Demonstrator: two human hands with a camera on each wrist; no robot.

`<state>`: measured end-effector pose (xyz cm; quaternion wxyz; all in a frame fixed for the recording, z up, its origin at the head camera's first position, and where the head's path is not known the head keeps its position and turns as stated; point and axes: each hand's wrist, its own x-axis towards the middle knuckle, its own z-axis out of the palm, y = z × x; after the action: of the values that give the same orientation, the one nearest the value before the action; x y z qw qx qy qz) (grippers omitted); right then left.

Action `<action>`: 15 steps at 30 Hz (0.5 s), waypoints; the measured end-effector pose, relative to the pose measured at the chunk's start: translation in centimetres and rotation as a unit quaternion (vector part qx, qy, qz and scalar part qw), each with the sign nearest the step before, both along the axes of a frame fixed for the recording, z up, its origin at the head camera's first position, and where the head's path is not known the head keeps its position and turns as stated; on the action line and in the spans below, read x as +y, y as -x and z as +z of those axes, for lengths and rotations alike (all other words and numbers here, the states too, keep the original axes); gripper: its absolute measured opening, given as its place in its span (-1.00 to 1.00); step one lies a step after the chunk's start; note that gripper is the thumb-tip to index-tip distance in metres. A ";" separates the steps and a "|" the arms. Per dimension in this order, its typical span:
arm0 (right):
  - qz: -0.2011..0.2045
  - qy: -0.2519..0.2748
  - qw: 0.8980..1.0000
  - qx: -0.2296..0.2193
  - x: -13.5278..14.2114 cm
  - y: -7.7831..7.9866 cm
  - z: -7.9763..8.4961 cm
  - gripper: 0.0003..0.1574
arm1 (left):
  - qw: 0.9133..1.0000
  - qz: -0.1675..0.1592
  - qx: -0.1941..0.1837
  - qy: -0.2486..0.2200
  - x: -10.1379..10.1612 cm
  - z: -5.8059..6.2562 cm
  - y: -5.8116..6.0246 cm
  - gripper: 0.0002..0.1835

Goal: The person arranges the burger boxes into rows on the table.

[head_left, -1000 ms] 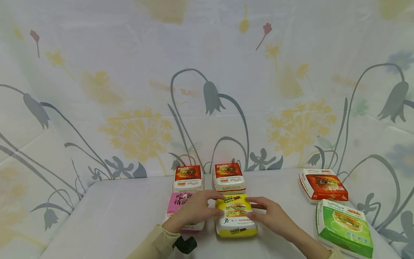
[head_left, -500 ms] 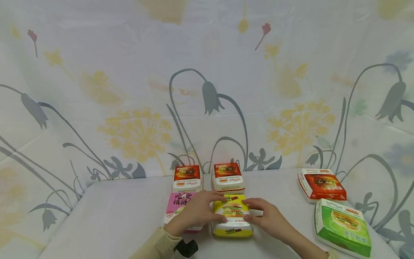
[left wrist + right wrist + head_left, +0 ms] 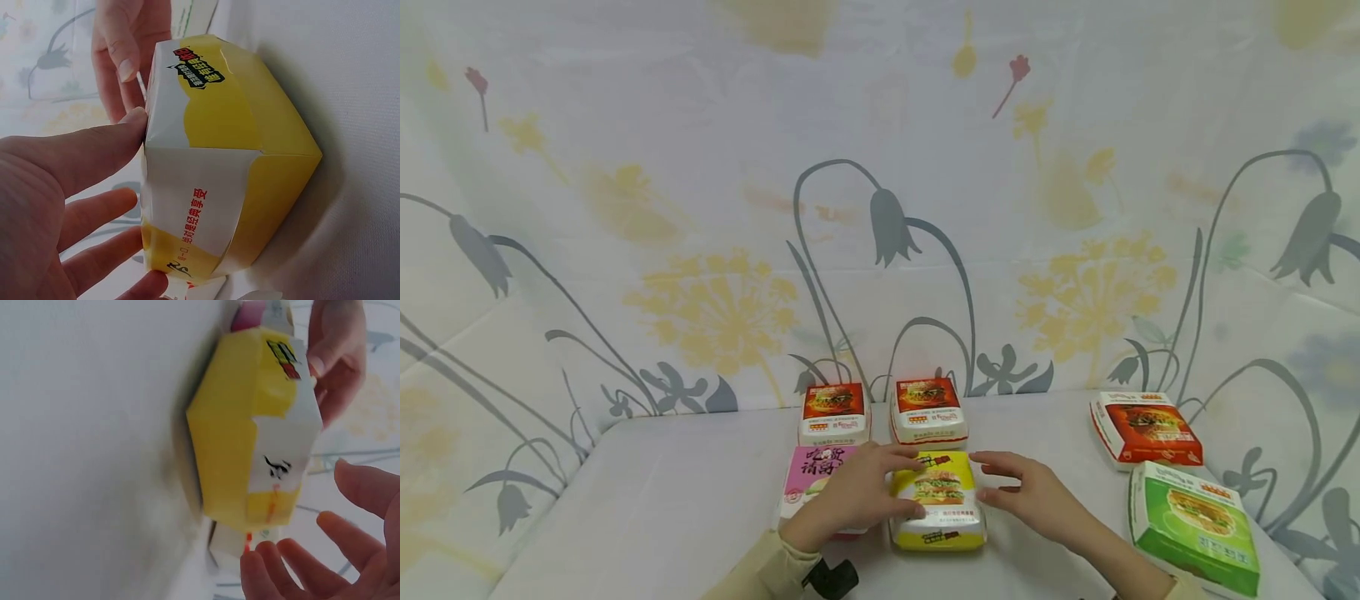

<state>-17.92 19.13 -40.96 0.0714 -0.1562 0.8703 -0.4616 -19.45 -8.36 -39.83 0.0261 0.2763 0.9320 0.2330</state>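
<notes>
A yellow and white burger box (image 3: pixel 938 508) with a burger picture stands on the table in the head view. My left hand (image 3: pixel 859 492) lies over its left edge; in the left wrist view the thumb and fingertips touch the top edge of the yellow box (image 3: pixel 219 125), fingers fairly straight. To its right, my right hand (image 3: pixel 1028 498) is held with fingers spread, apart from the box. The right wrist view shows a gap between those fingers (image 3: pixel 350 540) and the yellow box (image 3: pixel 231 437). A pink burger box (image 3: pixel 812 471) sits left of it, partly hidden by my left hand.
Two red-topped burger boxes, the left one (image 3: pixel 835 414) and the right one (image 3: pixel 928 412), stand side by side behind. At the right are a red burger box (image 3: pixel 1146 427) and a green one (image 3: pixel 1195 525). A flowered curtain (image 3: pixel 880 208) hangs behind the white table (image 3: pixel 685 500).
The yellow box has shifted slightly left from a second ago, up against the pink box side. My right hand has since come off it and moved a little right.
</notes>
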 end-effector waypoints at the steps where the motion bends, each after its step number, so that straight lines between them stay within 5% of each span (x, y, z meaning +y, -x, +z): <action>1: 0.000 -0.001 1.000 0.002 0.2 0.1 0.2 -0.33 | 1.000 0.000 0.000 -0.001 0.0 0.0 0.0 -0.44; 15: -0.044 -0.024 0.998 0.025 5.3 1.5 3.9 -0.25 | 1.000 0.004 -0.010 -0.003 0.0 -0.1 0.0 -0.47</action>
<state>-19.42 24.47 -37.09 0.0331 -0.1277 0.8885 -0.4396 -19.41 -8.39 -39.91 0.0334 0.2703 0.9322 0.2385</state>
